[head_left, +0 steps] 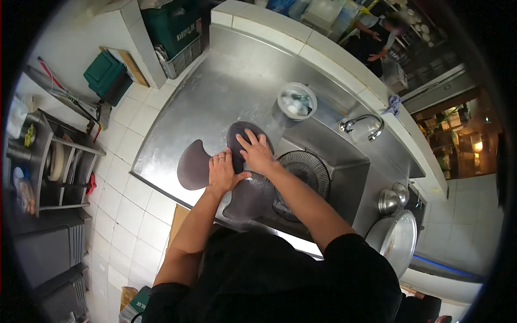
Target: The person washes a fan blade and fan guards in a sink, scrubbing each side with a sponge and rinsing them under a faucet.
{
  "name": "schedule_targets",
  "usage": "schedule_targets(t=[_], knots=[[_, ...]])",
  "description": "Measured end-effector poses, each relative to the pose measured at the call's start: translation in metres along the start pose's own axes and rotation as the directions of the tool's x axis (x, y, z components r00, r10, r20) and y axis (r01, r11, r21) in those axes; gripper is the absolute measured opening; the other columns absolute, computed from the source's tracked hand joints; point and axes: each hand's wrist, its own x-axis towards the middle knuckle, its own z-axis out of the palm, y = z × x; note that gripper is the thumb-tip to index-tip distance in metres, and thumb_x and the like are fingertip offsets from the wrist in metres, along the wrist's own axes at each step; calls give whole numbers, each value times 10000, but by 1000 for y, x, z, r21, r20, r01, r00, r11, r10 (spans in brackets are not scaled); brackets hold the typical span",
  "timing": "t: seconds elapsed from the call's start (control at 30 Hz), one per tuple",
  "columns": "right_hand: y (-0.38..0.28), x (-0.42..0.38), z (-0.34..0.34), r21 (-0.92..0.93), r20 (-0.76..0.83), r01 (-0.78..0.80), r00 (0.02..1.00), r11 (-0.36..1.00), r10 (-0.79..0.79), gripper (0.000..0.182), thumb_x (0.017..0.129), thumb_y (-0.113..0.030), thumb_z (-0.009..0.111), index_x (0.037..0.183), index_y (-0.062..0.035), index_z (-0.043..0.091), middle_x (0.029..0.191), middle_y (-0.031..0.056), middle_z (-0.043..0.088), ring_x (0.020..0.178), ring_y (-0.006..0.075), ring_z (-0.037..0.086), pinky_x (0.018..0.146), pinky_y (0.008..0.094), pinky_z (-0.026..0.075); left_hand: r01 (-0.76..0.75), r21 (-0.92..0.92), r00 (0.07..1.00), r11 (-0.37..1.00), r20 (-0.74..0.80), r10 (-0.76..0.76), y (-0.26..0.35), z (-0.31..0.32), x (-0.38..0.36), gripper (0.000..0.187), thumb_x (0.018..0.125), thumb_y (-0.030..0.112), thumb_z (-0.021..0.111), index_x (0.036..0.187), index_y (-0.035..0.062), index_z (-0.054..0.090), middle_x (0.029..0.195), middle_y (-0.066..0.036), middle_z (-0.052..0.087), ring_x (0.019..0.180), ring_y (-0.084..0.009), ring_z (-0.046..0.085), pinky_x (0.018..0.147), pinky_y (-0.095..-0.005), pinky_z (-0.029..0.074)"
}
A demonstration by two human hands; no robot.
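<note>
A dark, three-lobed fan blade (pixel 195 166) lies on the steel counter, its lower lobe beside the sink's edge. My left hand (pixel 221 171) grips it near the middle, with the thumb stretched out to the right and a ring on one finger. Across the upper lobe, my right hand (pixel 254 152) rests with its fingers spread, holding nothing. The hub is hidden under my hands. Close by in the sink, a round black fan grille (pixel 318 172) lies partly behind my right forearm. Wet streaks show on the counter around the blade.
A tub (pixel 296 102) with suds and a cloth or scrubber stands beyond my right hand. The sink (pixel 353 185) has a curved faucet (pixel 371 126). Metal bowls (pixel 389 202) and a large round pan (pixel 398 242) sit at right. Another person (pixel 371 40) is behind the tiled ledge.
</note>
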Motion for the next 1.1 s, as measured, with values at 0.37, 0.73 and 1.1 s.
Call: schedule_targets(t=[0.37,0.73,1.1], knots=[[6,53,-12,-212,-9,166,985,963,-172,446,857,-204,701,1303,-198,700,1410,23,568,1312,340,468,914,507,455,64,7,998,998,24,-64,4,0,0,1258,701,788,745,1538,-76,376,1417,-260,534,1360,-437,468,1186,-522,321],[31,47,2,-11,-7,174,985,985,-174,515,913,-203,633,1427,-197,596,1464,153,542,1198,492,536,1010,554,469,110,-22,994,994,29,-109,11,-2,0,1232,713,753,761,1532,-84,380,1409,-244,548,1341,-424,485,1193,-520,310],[20,-60,-18,-61,-4,103,995,993,-103,470,912,-132,580,1372,-87,666,1496,145,560,1281,378,527,1000,490,451,111,188,994,976,-2,-113,27,4,-3,1224,768,756,706,1564,-89,318,1427,-205,541,1384,-366,479,1246,-527,239]])
